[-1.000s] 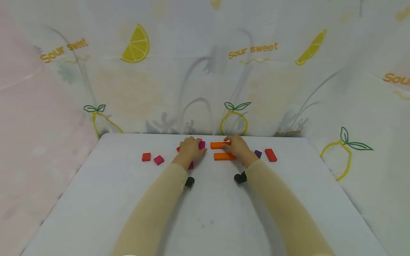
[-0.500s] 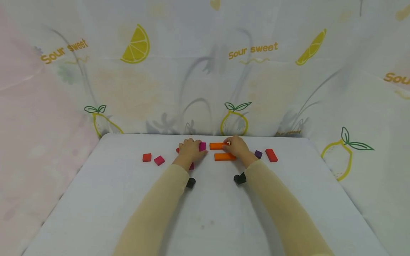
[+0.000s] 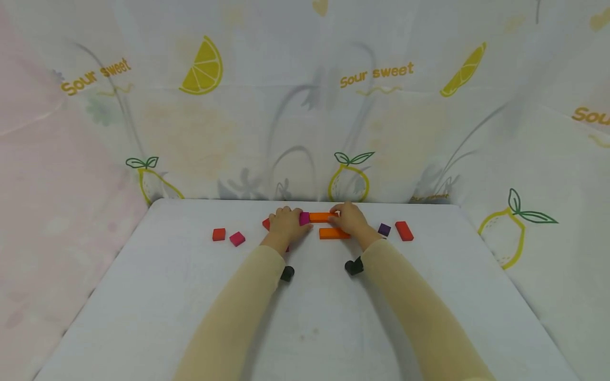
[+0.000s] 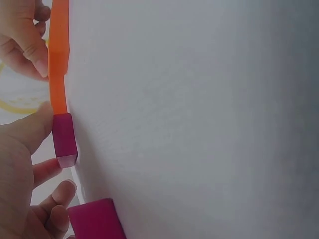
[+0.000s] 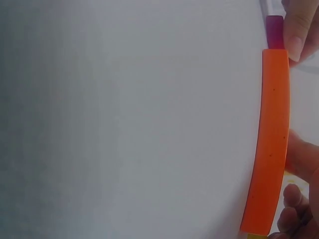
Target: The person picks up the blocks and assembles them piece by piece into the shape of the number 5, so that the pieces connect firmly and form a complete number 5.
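My left hand pinches a small magenta block between thumb and finger near the table's back edge. The block's end meets the left end of an orange bar, and both lie in one line. My right hand grips that bar toward its right end, thumb in front. Nearer to me, a second orange bar lies parallel, partly under the right hand's outline; it fills much of the right wrist view. Another magenta block sits close below the left fingers in the left wrist view.
On the left are a red block and a pink block. A red piece shows beside the left hand. Right of the right hand lie a dark purple block and a red bar. A printed cloth hangs behind the table.
The left hand has shifted slightly right with the magenta block. The right hand has slid the far orange bar a little left, and the gap between block and bar has closed.
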{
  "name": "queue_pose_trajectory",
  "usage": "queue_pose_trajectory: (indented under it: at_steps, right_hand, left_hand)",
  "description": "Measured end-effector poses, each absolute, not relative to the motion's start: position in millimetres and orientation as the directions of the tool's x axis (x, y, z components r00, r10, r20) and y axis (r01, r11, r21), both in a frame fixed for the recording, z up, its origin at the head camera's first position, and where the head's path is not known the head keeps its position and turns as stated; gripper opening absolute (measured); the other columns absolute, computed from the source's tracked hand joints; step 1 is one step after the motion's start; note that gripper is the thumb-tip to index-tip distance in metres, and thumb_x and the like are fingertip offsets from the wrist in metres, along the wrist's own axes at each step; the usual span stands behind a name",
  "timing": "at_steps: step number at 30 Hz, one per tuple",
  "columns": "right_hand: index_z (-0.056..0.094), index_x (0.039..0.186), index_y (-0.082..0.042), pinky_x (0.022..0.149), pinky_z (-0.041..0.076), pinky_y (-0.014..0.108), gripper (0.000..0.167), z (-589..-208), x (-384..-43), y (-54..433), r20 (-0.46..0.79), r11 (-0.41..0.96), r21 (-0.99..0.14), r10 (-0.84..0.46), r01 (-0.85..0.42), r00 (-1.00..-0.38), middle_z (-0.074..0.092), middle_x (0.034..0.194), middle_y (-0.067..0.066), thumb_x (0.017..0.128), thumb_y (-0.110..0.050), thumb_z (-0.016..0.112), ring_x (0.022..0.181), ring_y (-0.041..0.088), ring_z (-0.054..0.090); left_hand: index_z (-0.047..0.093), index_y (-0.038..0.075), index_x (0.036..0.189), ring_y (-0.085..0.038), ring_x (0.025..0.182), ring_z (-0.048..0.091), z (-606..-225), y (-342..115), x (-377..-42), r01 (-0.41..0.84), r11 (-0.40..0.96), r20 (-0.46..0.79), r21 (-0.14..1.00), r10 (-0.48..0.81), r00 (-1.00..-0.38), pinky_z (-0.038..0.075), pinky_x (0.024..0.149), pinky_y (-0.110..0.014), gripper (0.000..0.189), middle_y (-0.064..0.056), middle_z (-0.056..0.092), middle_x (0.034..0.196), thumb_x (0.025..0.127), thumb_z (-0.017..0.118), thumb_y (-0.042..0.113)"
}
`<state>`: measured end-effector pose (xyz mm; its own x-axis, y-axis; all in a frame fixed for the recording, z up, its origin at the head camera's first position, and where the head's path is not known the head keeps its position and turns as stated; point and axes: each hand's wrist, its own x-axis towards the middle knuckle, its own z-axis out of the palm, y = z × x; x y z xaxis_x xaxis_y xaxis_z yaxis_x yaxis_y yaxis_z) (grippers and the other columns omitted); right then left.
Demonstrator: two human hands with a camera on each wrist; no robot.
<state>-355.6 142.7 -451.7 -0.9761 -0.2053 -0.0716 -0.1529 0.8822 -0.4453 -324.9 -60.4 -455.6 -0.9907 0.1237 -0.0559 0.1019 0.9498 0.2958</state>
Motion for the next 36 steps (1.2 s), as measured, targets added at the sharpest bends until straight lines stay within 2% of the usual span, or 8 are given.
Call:
queue_pose_trajectory:
  at_steps: [8, 14, 29, 36]
  right_hand:
    - [0.067, 0.127, -0.01, 0.096, 0.046, 0.043, 0.038, -450.7, -354.5, 145.6, -0.08, 0.883, -0.45, -0.188, -0.133, -0.979, 0.058, 0.113, 0.015, 0.097, -0.033, 0.066, 0.1, 0.029, 0.055]
    - [0.067, 0.126, -0.006, 0.103, 0.042, 0.046, 0.038, -450.4, -353.4, 152.1, -0.059, 0.879, -0.454, -0.195, -0.148, -0.979, 0.058, 0.123, 0.02, 0.097, -0.032, 0.066, 0.11, 0.034, 0.055]
    - [0.069, 0.125, -0.008, 0.097, 0.046, 0.044, 0.036, -454.6, -357.2, 152.8, -0.065, 0.876, -0.456, -0.212, -0.16, -0.975, 0.062, 0.114, 0.016, 0.098, -0.031, 0.067, 0.101, 0.03, 0.054]
    - [0.069, 0.128, -0.01, 0.088, 0.047, 0.04, 0.035, -444.6, -352.1, 151.3, -0.105, 0.881, -0.445, -0.231, -0.162, -0.967, 0.06, 0.108, 0.015, 0.098, -0.029, 0.066, 0.095, 0.028, 0.053]
  left_hand:
    - [0.052, 0.015, 0.145, -0.034, 0.119, 0.047, -453.3, -64.0, -324.4, 0.129, 0.954, -0.04, 0.271, 0.145, -0.989, 0.036, 0.096, -0.051, 0.069, -0.016, 0.054, 0.131, 0.093, 0.059, 0.061]
    - [0.057, 0.016, 0.142, -0.034, 0.115, 0.047, -450.0, -69.5, -324.0, 0.126, 0.962, -0.063, 0.243, 0.145, -0.987, 0.037, 0.094, -0.05, 0.064, -0.015, 0.056, 0.125, 0.094, 0.059, 0.058]
    - [0.054, 0.021, 0.146, -0.032, 0.113, 0.047, -449.5, -69.7, -323.4, 0.112, 0.965, -0.094, 0.239, 0.137, -0.986, 0.036, 0.091, -0.047, 0.064, -0.015, 0.055, 0.123, 0.094, 0.059, 0.058]
    - [0.055, 0.021, 0.144, -0.031, 0.112, 0.047, -450.2, -69.1, -322.6, 0.115, 0.967, -0.091, 0.228, 0.139, -0.986, 0.036, 0.09, -0.046, 0.063, -0.014, 0.055, 0.121, 0.094, 0.059, 0.059]
